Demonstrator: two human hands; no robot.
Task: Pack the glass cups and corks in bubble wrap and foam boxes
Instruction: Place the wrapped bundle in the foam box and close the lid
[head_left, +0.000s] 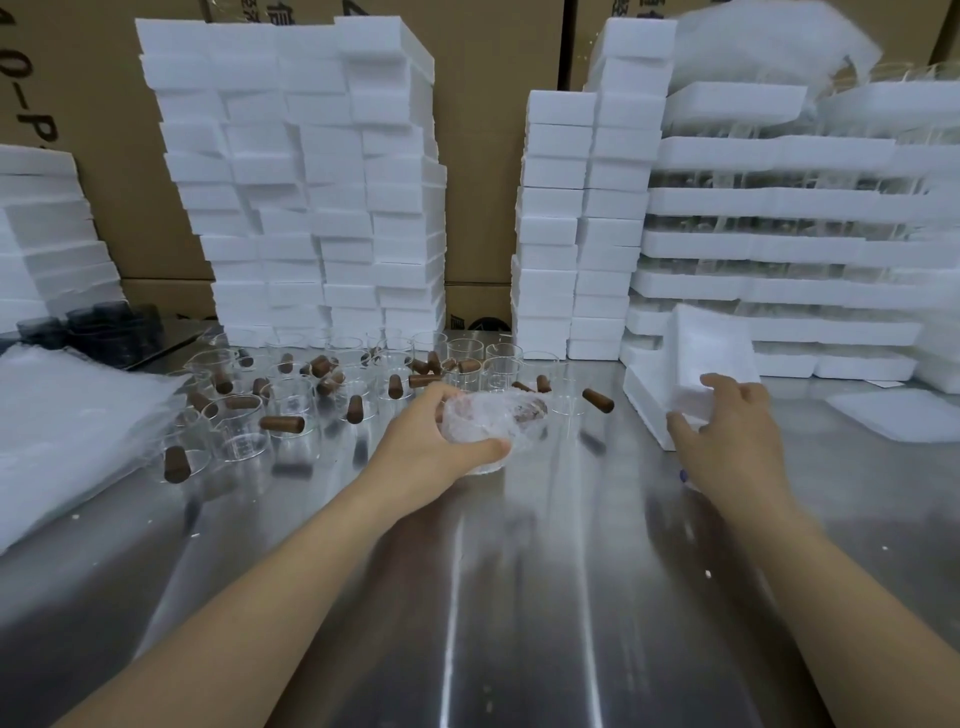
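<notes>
My left hand (434, 439) grips a bubble-wrapped bundle (498, 418) just above the steel table, with a brown cork showing through the wrap. My right hand (727, 431) holds an open white foam box (696, 364) at its near edge, thumb on the lower half, fingers on the raised lid. Several clear glass cups (241, 426) and loose brown corks (283, 423) lie scattered on the table behind and left of the bundle.
Tall stacks of white foam boxes (311, 182) stand at the back, with another stack (571, 223) to the right. Foam trays of glasses (779, 244) fill the far right. Bubble wrap sheets (67, 431) lie at the left. A flat foam sheet (898, 413) lies at the right.
</notes>
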